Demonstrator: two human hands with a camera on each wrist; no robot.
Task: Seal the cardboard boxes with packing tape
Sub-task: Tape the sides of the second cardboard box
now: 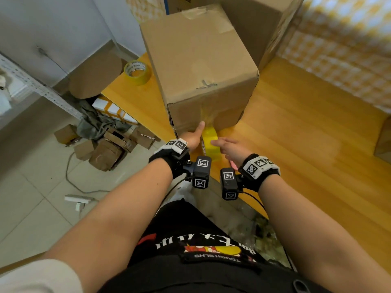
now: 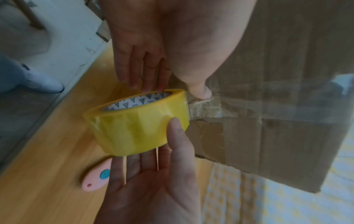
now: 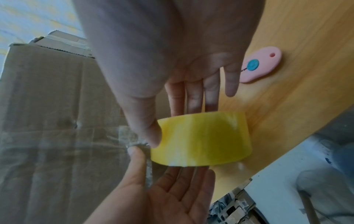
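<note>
We are at the end of a taping run: the strip lies down the near face of the cardboard box point(image 1: 203, 66) and our left hand point(image 1: 193, 137) pins its end with the thumb, other fingers point(image 2: 145, 75) straight. The yellow tape roll point(image 1: 210, 144) sits between both hands, just off the left thumb tip, held lightly by our right hand point(image 1: 229, 148), thumb on its rim, fingers extended beneath. Next, we judge, comes severing the strip; the pink cutter point(image 3: 258, 65) lies on the table point(image 1: 306, 134) beyond the right fingertips.
</note>
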